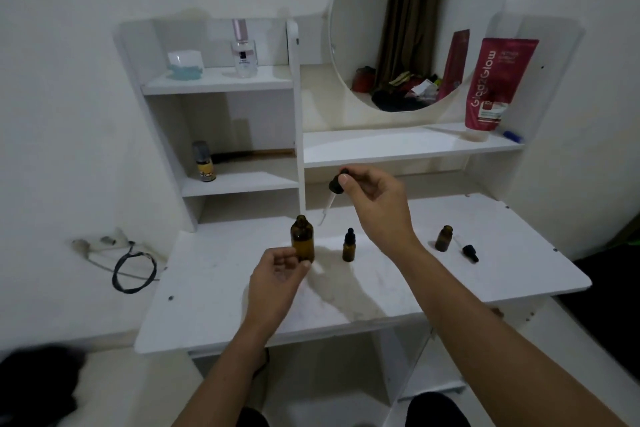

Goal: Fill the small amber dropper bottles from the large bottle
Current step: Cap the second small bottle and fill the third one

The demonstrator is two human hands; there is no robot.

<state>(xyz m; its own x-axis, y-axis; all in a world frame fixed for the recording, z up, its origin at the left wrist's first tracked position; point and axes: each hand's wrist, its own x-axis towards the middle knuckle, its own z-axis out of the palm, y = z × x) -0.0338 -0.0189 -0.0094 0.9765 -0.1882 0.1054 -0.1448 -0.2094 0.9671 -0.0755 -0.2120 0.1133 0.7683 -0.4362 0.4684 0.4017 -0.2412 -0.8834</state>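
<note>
We're at the white vanity table, both hands over the top.

Left hand: fingers curled round the lower body of the large amber bottle. Bottle stands upright on the tabletop, left of centre, neck open, no cap on it.

Right hand: raised above the table, thumb and fingers pinching the black bulb and cap of the large dropper. Glass pipette hangs down and to the left, tip just beside the large bottle's neck, up and to its right, not inside it. We can't tell if there's liquid in the pipette.

Small amber bottles:
- capped small bottle, black dropper top on, upright, just right of the large bottle, below our right wrist.
- open small bottle, no cap, upright, further right, well apart from the first.
- small dropper lying flat on the table just right of the open small bottle, not touching it.

Fill level in either small bottle: can't tell, glass is too dark.

Around it: round mirror behind, red tube on the right shelf, clear perfume bottle and white jar on the top left shelf, a small yellow-labelled bottle on the shelf below. Black cable hangs on the wall to the left.
</note>
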